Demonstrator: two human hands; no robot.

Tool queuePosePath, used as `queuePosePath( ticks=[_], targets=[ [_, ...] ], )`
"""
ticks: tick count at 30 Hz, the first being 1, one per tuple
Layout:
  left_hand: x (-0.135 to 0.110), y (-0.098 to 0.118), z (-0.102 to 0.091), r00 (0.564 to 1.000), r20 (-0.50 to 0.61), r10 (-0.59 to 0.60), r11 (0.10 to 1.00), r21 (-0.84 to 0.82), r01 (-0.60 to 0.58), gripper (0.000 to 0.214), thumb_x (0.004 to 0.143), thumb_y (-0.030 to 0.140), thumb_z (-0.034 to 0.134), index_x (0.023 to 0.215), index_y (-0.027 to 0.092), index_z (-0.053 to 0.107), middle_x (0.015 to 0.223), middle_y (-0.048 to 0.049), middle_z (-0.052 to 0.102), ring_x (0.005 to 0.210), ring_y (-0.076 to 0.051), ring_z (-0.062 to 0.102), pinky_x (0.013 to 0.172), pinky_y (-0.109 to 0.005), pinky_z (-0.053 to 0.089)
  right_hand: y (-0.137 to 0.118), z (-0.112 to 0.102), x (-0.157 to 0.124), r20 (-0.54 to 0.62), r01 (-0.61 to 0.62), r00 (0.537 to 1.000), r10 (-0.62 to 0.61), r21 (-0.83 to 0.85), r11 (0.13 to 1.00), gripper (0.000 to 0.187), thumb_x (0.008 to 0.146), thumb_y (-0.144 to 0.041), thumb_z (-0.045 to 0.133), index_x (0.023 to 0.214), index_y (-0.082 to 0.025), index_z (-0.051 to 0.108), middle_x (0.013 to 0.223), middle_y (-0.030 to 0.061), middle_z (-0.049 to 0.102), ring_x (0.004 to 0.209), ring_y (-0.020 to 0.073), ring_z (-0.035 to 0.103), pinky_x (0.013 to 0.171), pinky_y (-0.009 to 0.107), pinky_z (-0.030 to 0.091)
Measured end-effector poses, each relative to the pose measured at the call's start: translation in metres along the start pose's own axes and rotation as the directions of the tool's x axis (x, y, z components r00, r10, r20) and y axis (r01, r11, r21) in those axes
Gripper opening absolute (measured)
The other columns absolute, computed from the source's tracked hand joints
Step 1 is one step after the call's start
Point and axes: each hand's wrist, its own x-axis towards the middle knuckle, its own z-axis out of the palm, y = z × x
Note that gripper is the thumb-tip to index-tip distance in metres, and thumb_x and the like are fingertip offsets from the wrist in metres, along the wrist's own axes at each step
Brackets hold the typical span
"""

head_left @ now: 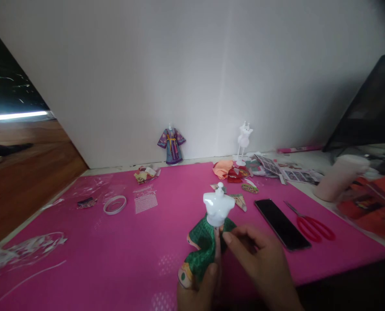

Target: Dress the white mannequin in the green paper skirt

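Observation:
A small white mannequin torso (pixel 219 205) stands upright in front of me, with a green doll skirt (pixel 203 239) around its lower part. The skirt has a patterned border and hangs apart at the front, where a pale strip runs down. My left hand (pixel 197 291) is closed around the lower front of the skirt, its thumb uppermost. At the waist's right side, my right hand (pixel 265 261) pinches the skirt's edge between thumb and fingers. The right fingertips are partly hidden behind the thumb.
On the pink mat (pixel 115 259) lie a phone (pixel 282 223), red-handled scissors (pixel 313 226), a tape roll (pixel 115 205) and fabric scraps (pixel 223 169). A purple doll robe (pixel 172 144) and a bare white mannequin (pixel 244 136) stand by the wall. A pale bottle (pixel 341 177) is at right.

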Motion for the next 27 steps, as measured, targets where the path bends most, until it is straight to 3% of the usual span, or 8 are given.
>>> queuePosePath(
  ticks=[3, 6, 9, 11, 16, 20, 23, 27],
  targets=[
    [0.002, 0.001, 0.000, 1.000, -0.018, -0.024, 0.998, -0.054, 0.023, 0.025, 0.064, 0.035, 0.084, 0.080, 0.018, 0.077, 0.083, -0.0092, 0.078, 0.097, -0.030, 0.070, 0.086, -0.034, 0.054, -0.003, -0.008, 0.011, -0.068, 0.107, 0.992, -0.107, 0.001, 0.994, 0.018, 0.079, -0.038, 0.067, 0.084, -0.021, 0.062, 0.079, 0.0019, 0.063, 0.075, 0.0191, 0.059, 0.069, 0.029, 0.048],
    [0.003, -0.001, -0.003, 0.997, -0.027, -0.068, 0.988, -0.138, 0.064, 0.021, 0.068, 0.030, 0.082, 0.086, 0.022, 0.077, 0.089, -0.0058, 0.078, 0.099, -0.027, 0.070, 0.087, -0.030, 0.054, -0.006, -0.008, 0.023, 0.049, 0.173, 0.982, -0.180, 0.126, 0.977, 0.031, 0.081, -0.031, 0.065, 0.109, -0.022, 0.059, 0.113, 0.0068, 0.064, 0.107, 0.0237, 0.058, 0.095, 0.037, 0.045],
    [0.004, -0.001, -0.001, 0.996, -0.007, -0.092, 0.978, -0.189, 0.090, 0.018, 0.073, 0.029, 0.078, 0.090, 0.023, 0.076, 0.091, -0.0047, 0.078, 0.102, -0.027, 0.069, 0.087, -0.032, 0.053, -0.009, -0.005, 0.031, 0.166, 0.158, 0.968, -0.188, 0.180, 0.971, 0.035, 0.083, -0.028, 0.062, 0.117, -0.023, 0.059, 0.119, 0.0064, 0.064, 0.114, 0.0245, 0.056, 0.099, 0.039, 0.044],
    [0.005, 0.000, 0.004, 0.987, 0.079, -0.141, 0.948, -0.278, 0.158, 0.017, 0.075, 0.028, 0.074, 0.090, 0.020, 0.076, 0.091, -0.0067, 0.078, 0.101, -0.028, 0.069, 0.088, -0.036, 0.053, -0.010, -0.004, 0.034, 0.202, 0.145, 0.963, -0.180, 0.177, 0.973, 0.036, 0.082, -0.027, 0.063, 0.117, -0.024, 0.061, 0.120, 0.0054, 0.065, 0.113, 0.0246, 0.057, 0.097, 0.038, 0.045],
    [0.006, 0.011, 0.022, 0.850, 0.448, -0.276, 0.720, -0.489, 0.492, 0.020, 0.082, 0.036, 0.069, 0.089, 0.019, 0.077, 0.097, -0.0076, 0.077, 0.100, -0.025, 0.069, 0.092, -0.036, 0.050, -0.014, -0.002, 0.036, 0.238, 0.116, 0.957, -0.164, 0.204, 0.972, 0.024, 0.083, -0.025, 0.060, 0.106, -0.020, 0.067, 0.102, 0.0045, 0.072, 0.102, 0.0238, 0.063, 0.087, 0.034, 0.051],
    [0.007, 0.019, 0.032, 0.748, 0.557, -0.360, 0.635, -0.442, 0.634, 0.032, 0.086, 0.045, 0.063, 0.098, 0.018, 0.075, 0.104, -0.0091, 0.075, 0.103, -0.026, 0.068, 0.091, -0.036, 0.050, -0.014, -0.003, 0.035, 0.237, 0.107, 0.960, -0.152, 0.191, 0.976, 0.016, 0.082, -0.025, 0.060, 0.095, -0.019, 0.068, 0.092, 0.0039, 0.073, 0.095, 0.0236, 0.066, 0.082, 0.033, 0.052],
    [0.006, 0.023, 0.033, 0.814, 0.457, -0.358, 0.675, -0.477, 0.564, 0.023, 0.084, 0.035, 0.069, 0.099, 0.018, 0.075, 0.101, -0.0082, 0.076, 0.100, -0.025, 0.069, 0.089, -0.034, 0.051, -0.012, -0.004, 0.036, 0.236, 0.112, 0.960, -0.153, 0.181, 0.977, 0.014, 0.082, -0.027, 0.061, 0.092, -0.020, 0.068, 0.090, 0.0039, 0.073, 0.098, 0.0254, 0.065, 0.079, 0.033, 0.052],
    [0.004, 0.029, 0.030, 0.928, 0.291, -0.232, 0.761, -0.540, 0.360, 0.019, 0.081, 0.031, 0.073, 0.095, 0.019, 0.076, 0.093, -0.0062, 0.077, 0.099, -0.024, 0.070, 0.089, -0.033, 0.051, -0.010, -0.004, 0.036, 0.250, 0.094, 0.957, -0.148, 0.216, 0.972, 0.015, 0.083, -0.027, 0.061, 0.094, -0.020, 0.068, 0.089, 0.0037, 0.072, 0.101, 0.0254, 0.064, 0.079, 0.032, 0.052]
  ],
)
